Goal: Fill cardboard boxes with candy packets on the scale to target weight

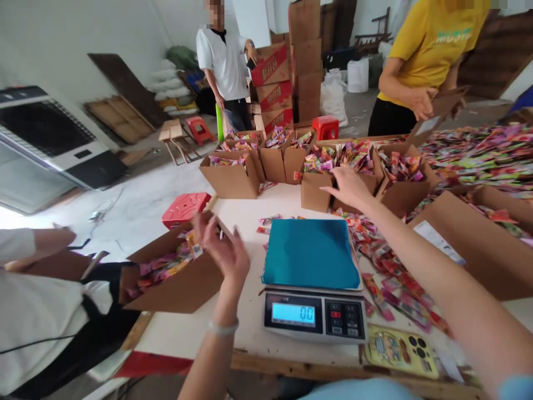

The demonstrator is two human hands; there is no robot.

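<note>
My left hand point(225, 247), blurred, is at the right end of an open cardboard box point(179, 291) of small colourful packets, its fingers and thumb around the box's rim. This box stands at the table's left edge. My right hand point(348, 186) reaches forward, fingers stretched and thumb apart, beside another packet-filled carton point(315, 191); whether it touches the carton I cannot tell. Between my arms stands a digital scale point(312, 316) with a bare blue-green pan point(310, 253); its display reads 0.0.
Loose packets point(391, 266) lie right of the scale, with a yellow-cased phone point(402, 351) in front. More filled cartons point(233, 180) line the table's far side. A large packet heap point(483, 158) lies right. One person point(433, 53) handles cardboard; another point(225, 61) stands behind; a third point(33, 322) is at left.
</note>
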